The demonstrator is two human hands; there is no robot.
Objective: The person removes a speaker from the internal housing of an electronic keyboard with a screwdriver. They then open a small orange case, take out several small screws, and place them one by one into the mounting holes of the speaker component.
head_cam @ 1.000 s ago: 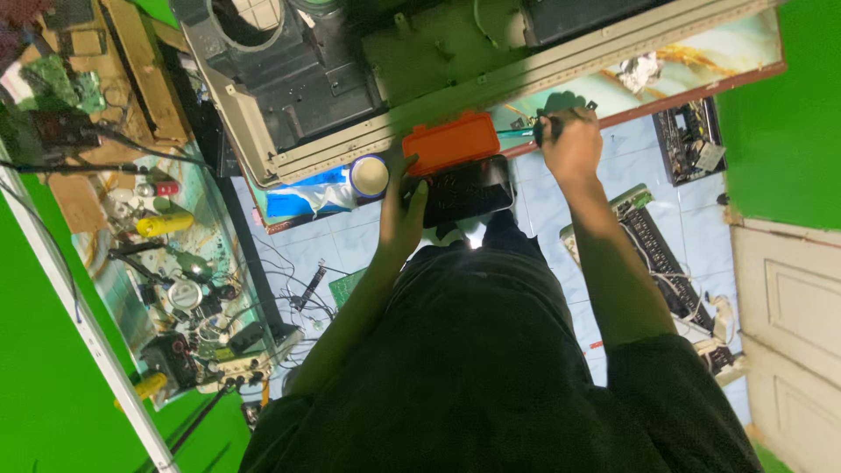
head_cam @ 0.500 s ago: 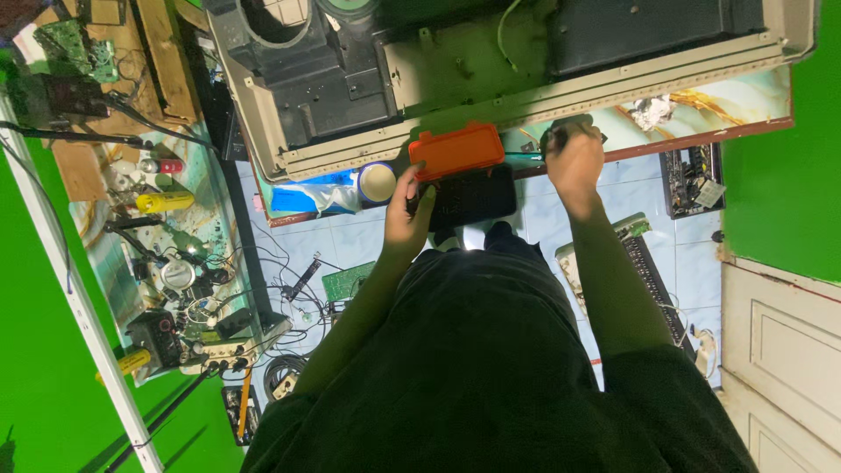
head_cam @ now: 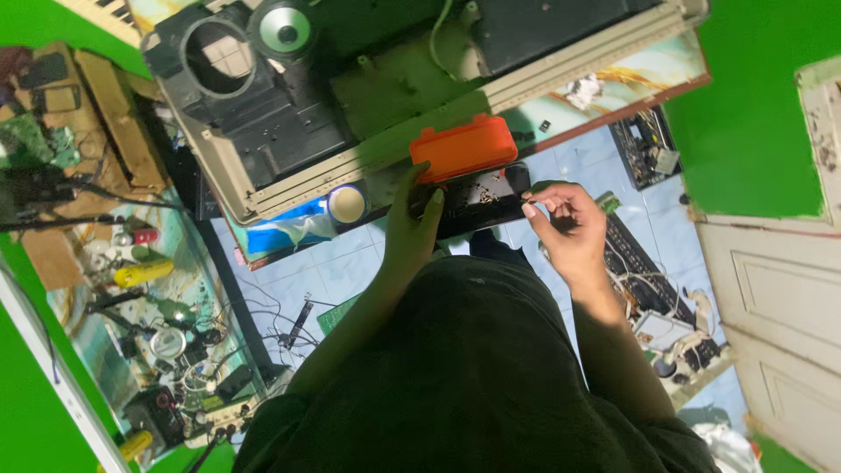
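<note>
An orange plastic lid [head_cam: 464,146] stands open above a black parts box [head_cam: 477,200] with small bits of hardware inside. My left hand [head_cam: 412,226] grips the box's left end, thumb against the lid. My right hand [head_cam: 568,221] hovers at the box's right end, thumb and forefinger pinched on a tiny screw-like part. Both sit just below the edge of a table that carries an opened grey electronic keyboard casing [head_cam: 289,114] with a round speaker [head_cam: 283,28] and a green circuit board [head_cam: 394,83].
A roll of tape [head_cam: 347,203] and a blue bag [head_cam: 280,235] lie under the casing. A cluttered bench with tools and a yellow handle [head_cam: 144,271] runs along the left. Circuit boards and cables [head_cam: 653,289] litter the blue tiled floor; a white door [head_cam: 780,298] stands at the right.
My right hand has come away from the table edge and down to the black box, now pinching a small part. My left hand stays on the box.
</note>
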